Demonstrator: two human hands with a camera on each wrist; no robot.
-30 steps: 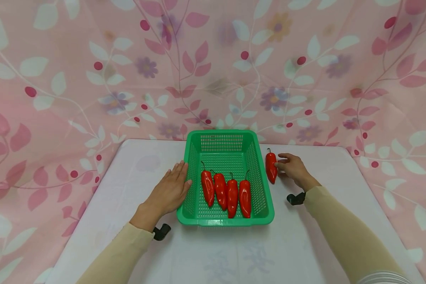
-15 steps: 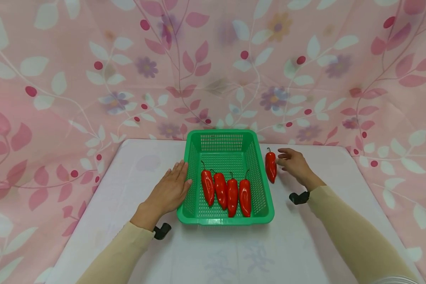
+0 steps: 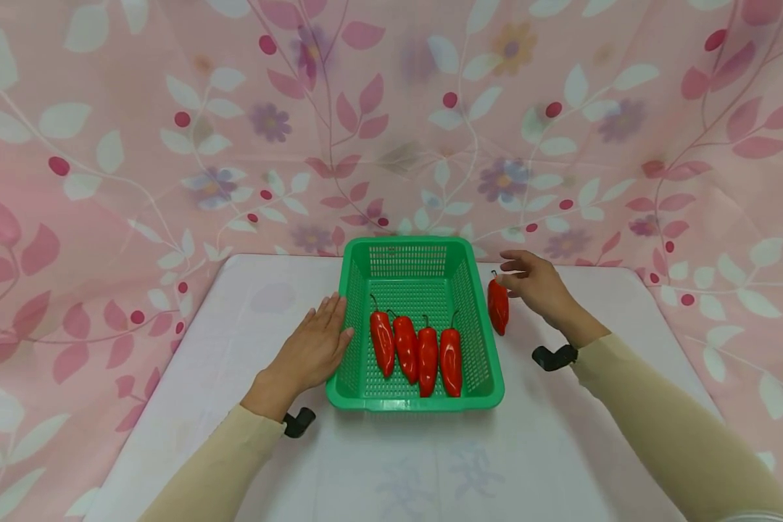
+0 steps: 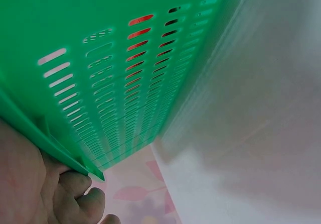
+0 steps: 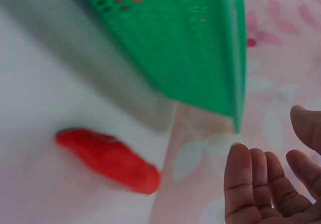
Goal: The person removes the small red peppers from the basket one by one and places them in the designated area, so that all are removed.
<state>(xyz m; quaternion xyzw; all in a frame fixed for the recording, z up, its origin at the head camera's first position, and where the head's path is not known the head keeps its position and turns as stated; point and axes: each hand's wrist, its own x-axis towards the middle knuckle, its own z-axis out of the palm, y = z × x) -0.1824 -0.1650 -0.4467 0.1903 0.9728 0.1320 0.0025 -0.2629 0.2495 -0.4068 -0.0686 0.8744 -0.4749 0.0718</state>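
Nearest the camera, both sleeves (image 3: pixel 665 428) are cut off. The left hand (image 3: pixel 309 348) rests, fingers straight, against the left rim of the basket (image 3: pixel 414 405); four peppers (image 3: pixel 428 362) lie inside. Right of it, on the table (image 3: pixel 535 449), the top of the loose pepper (image 3: pixel 498 310) hides partly behind the right hand (image 3: pixel 538 288), fingers and thumb apart.

The white surface (image 3: pixel 535 464) has rounded far corners and a straight back edge. Faint bluish marks (image 3: pixel 473 470) show on its near part, and a pale greyish round patch (image 3: pixel 274 298) lies toward its far left. A rectangular green plastic basket (image 3: pixel 415 404) with perforated walls stands upright near the middle, its long sides running from front to back and its far end by the back edge. Just beside the basket's right wall, a glossy red chili pepper (image 3: pixel 498 310) lies apart from it, stem toward the back edge.
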